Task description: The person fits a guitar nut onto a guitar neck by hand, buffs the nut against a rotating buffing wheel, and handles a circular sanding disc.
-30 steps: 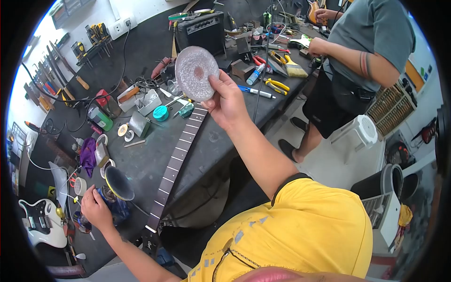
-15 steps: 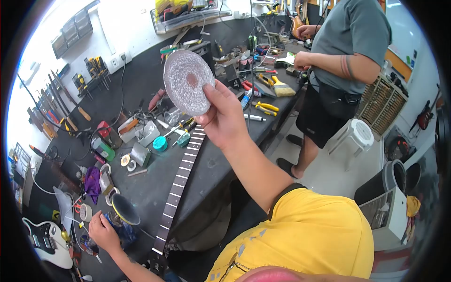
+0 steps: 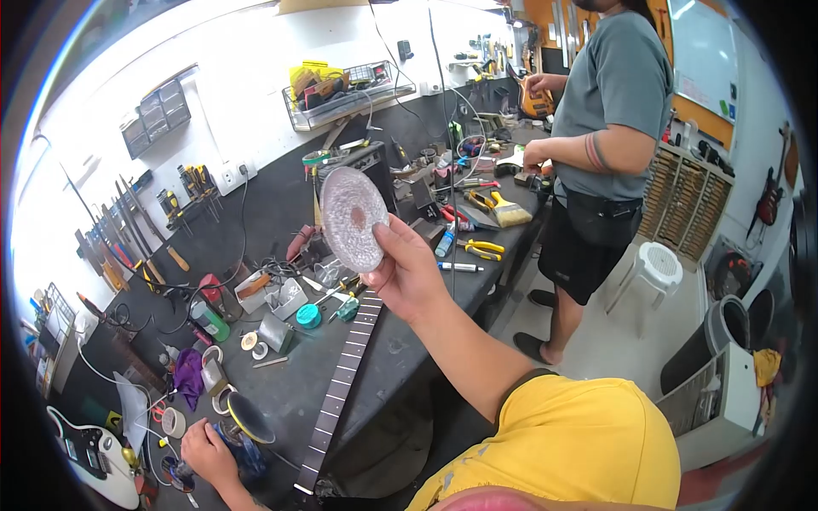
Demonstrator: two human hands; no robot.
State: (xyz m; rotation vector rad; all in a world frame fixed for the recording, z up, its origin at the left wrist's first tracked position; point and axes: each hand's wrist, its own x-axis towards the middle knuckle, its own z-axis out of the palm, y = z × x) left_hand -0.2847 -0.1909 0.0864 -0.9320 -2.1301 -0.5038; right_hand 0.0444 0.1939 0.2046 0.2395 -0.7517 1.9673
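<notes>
A round, rough grey-white disc with a reddish centre is pinched at its lower right edge between the thumb and fingers of my right hand, raised over the bench. Lower left, my left hand rests beside a blue power tool that carries a round black pad with a yellow rim. Its fingers are partly hidden, and whether they grip the tool cannot be made out. Between my hands, a dark fretted guitar neck lies along the front of the dark bench.
A person stands at the bench on the right. Near them are a white stool and a black bin. Yellow pliers, a brush, a teal tub and a white guitar body lie on the bench.
The view has tilted upward, showing more of the wall and shelf. The disc stays in my right hand, turned slightly more edge-on. My left hand remains beside the power tool.
</notes>
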